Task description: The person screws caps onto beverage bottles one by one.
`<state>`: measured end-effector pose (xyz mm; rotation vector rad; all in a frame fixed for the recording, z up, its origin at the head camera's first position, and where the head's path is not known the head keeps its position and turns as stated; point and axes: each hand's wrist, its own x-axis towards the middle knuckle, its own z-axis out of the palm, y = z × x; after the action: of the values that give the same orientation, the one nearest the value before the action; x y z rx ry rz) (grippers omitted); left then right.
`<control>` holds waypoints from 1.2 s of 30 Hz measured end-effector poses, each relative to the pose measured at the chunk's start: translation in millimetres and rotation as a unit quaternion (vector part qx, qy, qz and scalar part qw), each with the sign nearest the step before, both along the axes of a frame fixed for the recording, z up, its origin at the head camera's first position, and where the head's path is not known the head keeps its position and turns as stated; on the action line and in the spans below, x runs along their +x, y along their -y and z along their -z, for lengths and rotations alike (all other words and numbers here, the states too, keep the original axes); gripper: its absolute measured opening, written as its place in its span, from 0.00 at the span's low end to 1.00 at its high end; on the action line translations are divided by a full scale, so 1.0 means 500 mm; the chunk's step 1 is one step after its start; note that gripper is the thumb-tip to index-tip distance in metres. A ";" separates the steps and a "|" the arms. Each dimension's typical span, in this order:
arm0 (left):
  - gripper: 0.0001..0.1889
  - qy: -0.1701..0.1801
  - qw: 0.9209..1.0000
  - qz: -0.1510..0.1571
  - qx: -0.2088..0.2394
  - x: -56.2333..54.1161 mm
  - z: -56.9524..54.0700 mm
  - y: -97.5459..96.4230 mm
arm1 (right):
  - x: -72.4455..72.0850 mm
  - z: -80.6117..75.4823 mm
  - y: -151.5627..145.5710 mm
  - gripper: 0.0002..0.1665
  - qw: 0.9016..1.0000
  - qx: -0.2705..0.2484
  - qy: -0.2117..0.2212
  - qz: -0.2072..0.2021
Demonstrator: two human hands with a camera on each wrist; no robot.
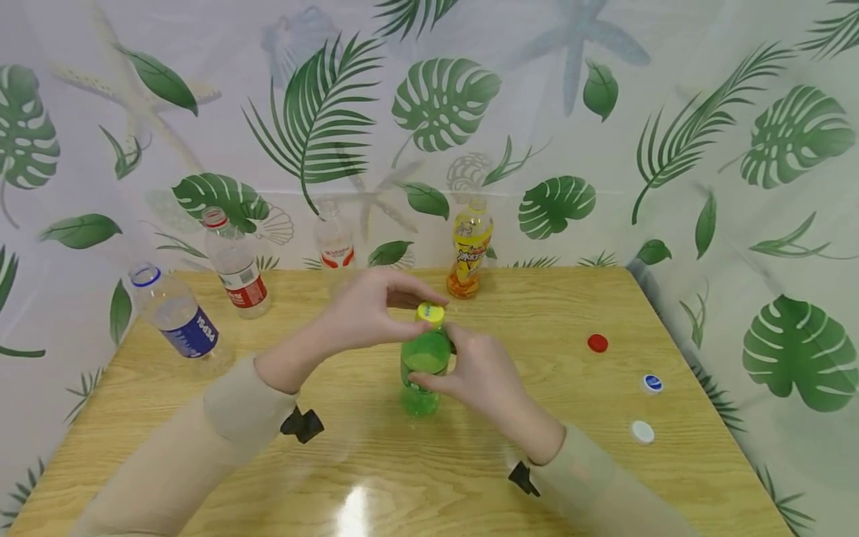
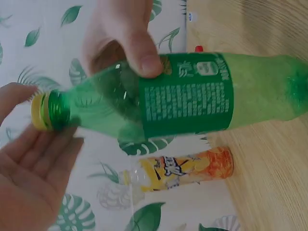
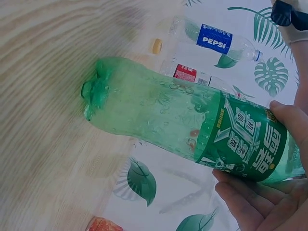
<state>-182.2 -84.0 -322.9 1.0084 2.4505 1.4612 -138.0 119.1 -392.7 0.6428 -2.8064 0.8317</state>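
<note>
A green plastic Sprite-type bottle point(image 1: 421, 358) is upright in front of me, base down at the wooden table. Its yellow bottle cap point(image 1: 430, 312) sits at the top of the neck. My left hand point(image 1: 365, 309) pinches this cap between thumb and fingers. Around the upper body, at the green label point(image 3: 245, 137), my right hand point(image 1: 483, 369) grips the bottle with thumb on one side and fingers on the other. The left wrist view shows the cap point(image 2: 41, 111) between the left thumb and fingertips. Part of the right hand is hidden behind the bottle there.
An uncapped Pepsi bottle point(image 1: 191, 332), a red-labelled bottle point(image 1: 241, 280) and a clear bottle point(image 1: 335, 250) stand left and back. Behind is an orange-bottomed bottle point(image 1: 467, 257). Red point(image 1: 597, 343), blue-and-white point(image 1: 652, 384) and white caps point(image 1: 642, 432) lie right; an orange cap point(image 3: 157, 46) lies near the Pepsi bottle.
</note>
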 end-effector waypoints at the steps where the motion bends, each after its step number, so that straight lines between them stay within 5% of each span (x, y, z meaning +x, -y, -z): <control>1: 0.19 -0.019 0.999 -0.022 -0.013 0.008 0.001 -0.004 | 0.000 0.002 0.000 0.34 1.000 -0.001 -0.004 -0.001; 6: 0.21 -0.090 0.983 -0.146 -0.059 0.047 0.014 -0.023 | 0.002 0.008 0.000 0.33 1.000 -0.011 -0.016 -0.006; 11: 0.14 -0.106 0.980 -0.168 -0.023 0.052 0.028 -0.030 | 0.003 0.005 0.001 0.34 1.000 -0.015 -0.006 0.002; 17: 0.16 -0.022 0.993 -0.117 0.012 0.033 0.031 -0.020 | 0.004 0.003 0.001 0.34 1.000 -0.007 -0.004 -0.001; 20: 0.17 0.043 0.997 -0.057 0.024 0.018 0.027 -0.009 | 0.004 0.002 0.002 0.35 1.000 0.001 -0.006 -0.001; 24: 0.17 0.128 0.990 0.036 0.041 -0.005 0.018 0.000 | 0.005 0.000 0.002 0.36 1.000 0.010 -0.005 0.000; 27: 0.17 0.138 0.988 0.062 0.032 -0.010 0.011 -0.001 | 0.005 0.000 0.000 0.36 1.000 0.013 0.001 0.004; 29: 0.18 0.118 0.992 0.046 0.022 -0.005 0.010 -0.006 | 0.005 0.002 -0.001 0.34 1.000 0.014 0.001 0.005; 32: 0.21 0.059 0.998 -0.021 -0.008 0.016 0.011 -0.017 | 0.005 0.006 -0.001 0.33 1.000 0.013 -0.009 0.002; 36: 0.21 -0.021 0.991 -0.128 -0.030 0.046 0.014 -0.031 | 0.005 0.009 -0.002 0.35 1.000 0.003 -0.022 -0.006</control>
<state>-159.2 -68.5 -330.0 0.7439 2.7192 1.4372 -135.7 120.0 -397.2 0.6718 -2.7687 0.8022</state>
